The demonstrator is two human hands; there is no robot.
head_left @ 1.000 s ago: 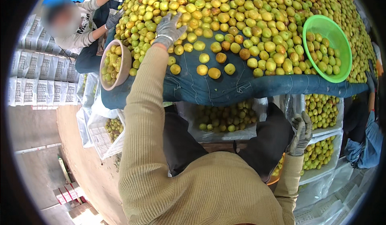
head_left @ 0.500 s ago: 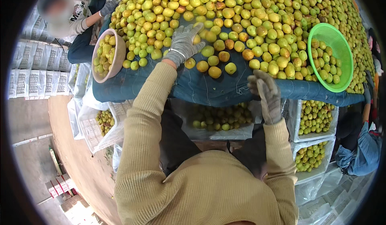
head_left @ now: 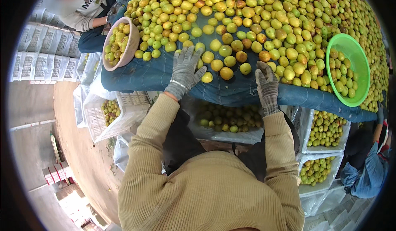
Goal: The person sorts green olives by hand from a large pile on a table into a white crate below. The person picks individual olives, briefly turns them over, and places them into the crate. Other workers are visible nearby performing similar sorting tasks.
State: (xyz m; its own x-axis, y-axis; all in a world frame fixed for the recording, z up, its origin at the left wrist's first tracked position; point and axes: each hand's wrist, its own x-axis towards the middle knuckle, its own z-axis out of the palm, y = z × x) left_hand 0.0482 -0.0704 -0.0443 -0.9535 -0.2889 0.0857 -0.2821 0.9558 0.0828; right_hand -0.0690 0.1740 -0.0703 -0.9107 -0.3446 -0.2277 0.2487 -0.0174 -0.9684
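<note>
A large heap of round green-yellow fruits (head_left: 247,12), some blushed brown and jujube-like, covers the table before me. My left hand (head_left: 185,72), in a grey knit glove, lies open over the dark blue cloth (head_left: 222,91). Its spread fingertips touch or nearly touch fruits at the heap's near edge. To the right, my gloved right hand (head_left: 267,86) is at the cloth's front edge, fingers upward and slightly bent, just beside the nearest fruits. No fruit shows in either hand. Several loose fruits (head_left: 226,73) lie on the cloth between the hands.
A pink basket (head_left: 131,45) of fruit stands at the left, a green basket (head_left: 358,66) at the right. Lined crates (head_left: 307,148) of fruit sit below the table. One co-worker (head_left: 88,8) sits at far left; another person's denim clothing (head_left: 365,169) shows at right.
My left hand has drawn back toward me from among the fruits. My right hand has shifted slightly left, closer to the heap's edge. The whole view has moved a little.
</note>
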